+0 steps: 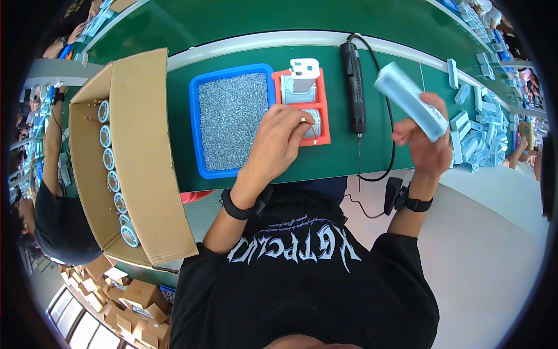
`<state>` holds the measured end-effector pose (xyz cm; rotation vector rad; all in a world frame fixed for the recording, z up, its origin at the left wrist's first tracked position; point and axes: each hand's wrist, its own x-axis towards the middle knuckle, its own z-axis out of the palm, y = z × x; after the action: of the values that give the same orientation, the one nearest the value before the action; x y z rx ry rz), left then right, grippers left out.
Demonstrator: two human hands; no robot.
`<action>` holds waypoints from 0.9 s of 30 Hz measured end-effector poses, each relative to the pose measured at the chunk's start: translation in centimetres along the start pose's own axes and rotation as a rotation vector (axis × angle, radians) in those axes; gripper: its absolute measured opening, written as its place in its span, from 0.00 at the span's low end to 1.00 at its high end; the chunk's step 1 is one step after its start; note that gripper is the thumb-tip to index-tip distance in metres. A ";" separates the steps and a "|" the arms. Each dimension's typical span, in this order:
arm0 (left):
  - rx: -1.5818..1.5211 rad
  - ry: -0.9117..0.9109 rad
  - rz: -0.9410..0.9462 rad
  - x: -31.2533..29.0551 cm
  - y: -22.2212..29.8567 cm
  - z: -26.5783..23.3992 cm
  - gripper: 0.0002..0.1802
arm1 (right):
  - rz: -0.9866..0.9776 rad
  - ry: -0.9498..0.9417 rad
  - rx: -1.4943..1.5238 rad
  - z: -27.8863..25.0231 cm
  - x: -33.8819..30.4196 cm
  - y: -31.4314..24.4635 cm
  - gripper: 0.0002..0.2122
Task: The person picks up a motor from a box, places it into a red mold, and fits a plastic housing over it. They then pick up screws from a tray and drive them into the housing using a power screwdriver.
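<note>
My left hand (273, 136) hovers over the near slot of an orange fixture (325, 125). Its fingertips are closed on a thin wire lead (314, 131) with a small white connector. Partly covered by those fingers, a round white part (314, 116) sits in that slot. In the far slot a white housing (304, 78) stands upright on a similar part. Off to the right, my right hand (427, 139) grips a pale blue translucent plastic housing (407, 96), tilted and raised above the green table.
A blue tray (194, 110) of small metal screws lies left of the fixture. Beyond it stands an open cardboard box (142, 157) with several ring parts. A black electric screwdriver (353, 87) with a cord lies right of the fixture. Pale blue housings (479, 136) pile up at far right.
</note>
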<state>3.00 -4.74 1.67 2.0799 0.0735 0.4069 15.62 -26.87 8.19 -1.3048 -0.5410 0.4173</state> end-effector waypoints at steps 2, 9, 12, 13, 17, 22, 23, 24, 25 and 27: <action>-0.030 0.004 -0.009 0.0 -0.1 0.0 0.04 | -0.021 -0.088 0.083 0.6 -0.2 0.2 0.24; -0.102 0.083 0.004 0.0 -0.1 0.2 0.05 | -0.425 -0.217 -0.805 1.9 0.2 1.6 0.28; -0.094 0.114 0.050 -0.1 -0.6 0.7 0.05 | -0.344 -0.137 -0.383 4.9 -0.5 3.0 0.28; -0.095 0.116 0.049 0.0 -0.6 0.8 0.05 | -0.300 -0.092 -0.174 5.6 -0.6 3.4 0.28; -0.086 0.130 0.049 0.0 -0.5 0.7 0.05 | -0.332 -0.092 -0.207 6.6 -0.5 4.0 0.25; -0.080 0.129 0.061 -0.2 -0.6 0.8 0.04 | -0.512 -0.156 -0.397 6.5 0.4 4.4 0.25; -0.080 0.124 0.067 -0.2 -0.7 0.8 0.04 | -0.478 -0.180 -0.384 6.4 0.5 4.4 0.24; -0.081 0.120 0.072 -0.3 -0.7 0.9 0.04 | -0.444 -0.203 -0.371 6.4 0.5 4.4 0.24; -0.081 0.119 0.073 -0.3 -0.8 0.9 0.04 | -0.409 -0.227 -0.358 6.3 0.5 4.4 0.23; -0.051 0.093 0.084 -0.6 -1.1 0.9 0.04 | -0.394 -0.208 -0.336 6.5 0.5 4.3 0.23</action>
<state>2.89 -5.07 0.21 2.0179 0.0309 0.5516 12.22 -20.58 5.15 -1.4394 -1.0569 0.1353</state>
